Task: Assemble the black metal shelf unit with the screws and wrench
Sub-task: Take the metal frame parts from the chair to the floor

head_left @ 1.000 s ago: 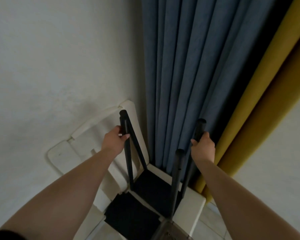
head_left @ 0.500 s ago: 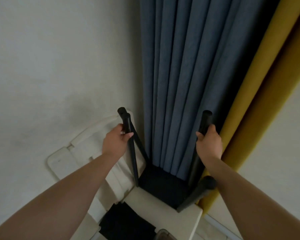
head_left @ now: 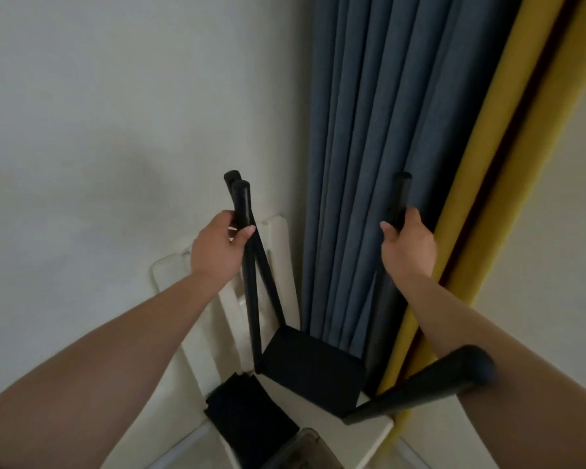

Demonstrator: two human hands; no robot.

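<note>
The black metal shelf unit stands on a white surface, its black panel low down and several round posts rising from it. My left hand grips the near left post just below its top. My right hand grips the far right post close to its tip. A fourth post leans out toward me at the lower right, untouched. No screws or wrench are in sight.
A white wall fills the left. Blue curtain folds hang right behind the shelf, with a yellow curtain to their right. A white slatted piece leans at the wall, and a second black panel lies below.
The shelf unit has tilted and shifted away from me toward the curtain; both hands kept their grips on the posts and rose with them. The near right post now leans out to the lower right.
</note>
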